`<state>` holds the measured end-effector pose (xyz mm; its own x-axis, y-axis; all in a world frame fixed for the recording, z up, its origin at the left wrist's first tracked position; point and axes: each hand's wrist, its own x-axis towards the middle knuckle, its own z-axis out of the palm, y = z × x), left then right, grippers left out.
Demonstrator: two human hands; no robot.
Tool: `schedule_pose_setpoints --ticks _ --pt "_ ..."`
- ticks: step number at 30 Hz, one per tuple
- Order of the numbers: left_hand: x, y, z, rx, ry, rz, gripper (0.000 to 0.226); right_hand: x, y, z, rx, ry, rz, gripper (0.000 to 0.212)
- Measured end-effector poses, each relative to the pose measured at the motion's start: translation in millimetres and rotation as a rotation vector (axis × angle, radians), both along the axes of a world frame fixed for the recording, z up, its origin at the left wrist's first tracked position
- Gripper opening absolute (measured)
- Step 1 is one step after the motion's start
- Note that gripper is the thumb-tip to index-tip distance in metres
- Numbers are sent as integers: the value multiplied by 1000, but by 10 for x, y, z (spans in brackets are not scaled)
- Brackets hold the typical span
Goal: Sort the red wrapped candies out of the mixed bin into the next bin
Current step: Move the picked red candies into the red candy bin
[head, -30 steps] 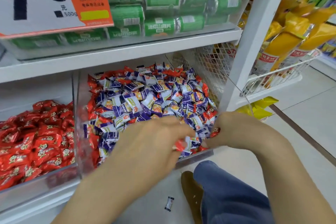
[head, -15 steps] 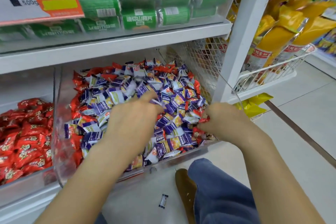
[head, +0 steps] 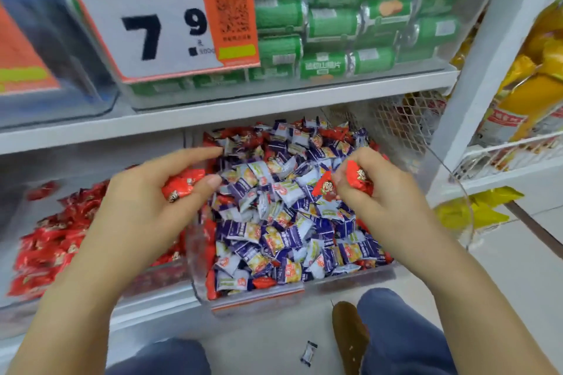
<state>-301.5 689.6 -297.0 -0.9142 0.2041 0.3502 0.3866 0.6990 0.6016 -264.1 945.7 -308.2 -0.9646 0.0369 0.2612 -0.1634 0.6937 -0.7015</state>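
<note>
The clear mixed bin [head: 259, 301] on the low shelf holds a heap of purple-and-white candies [head: 274, 222] with red wrapped candies scattered among them. My left hand [head: 143, 204] hovers over the bin's left wall and grips red candies [head: 182, 184] in its palm, index finger stretched forward. My right hand [head: 374, 192] is above the right side of the heap, its curled fingers holding red candies [head: 355, 176]. To the left, the neighbouring clear bin [head: 170, 280] holds only red candies [head: 51, 240].
A shelf above carries green rolled packets [head: 350, 27] behind an orange and white price sign [head: 164, 21]. White mesh [head: 399, 122] closes the bin's right side. Yellow snack bags [head: 530, 94] hang further right. One stray candy [head: 308, 352] lies on the floor by my shoe [head: 350, 335].
Both hands have lifted out of the candy heap with red candies held in them. My left hand has shifted left toward the red bin. The camera has tilted up.
</note>
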Motion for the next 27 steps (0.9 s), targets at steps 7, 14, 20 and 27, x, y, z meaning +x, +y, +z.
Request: schedule_pose_setpoints --ticks 7,14,20,27 --pt "-155 -941 -340 -11 -219 361 44 -47 -1321 113 -65 -16 280 6" --pt "-174 -1352 -264 184 -317 514 46 -660 -2289 -34 313 25 252 31" --pt "-148 -1384 -173 181 -331 517 58 -591 -2104 25 391 -46 437 45" --pt "-192 -867 -236 185 -135 339 28 -127 -1063 22 248 16 183 14"
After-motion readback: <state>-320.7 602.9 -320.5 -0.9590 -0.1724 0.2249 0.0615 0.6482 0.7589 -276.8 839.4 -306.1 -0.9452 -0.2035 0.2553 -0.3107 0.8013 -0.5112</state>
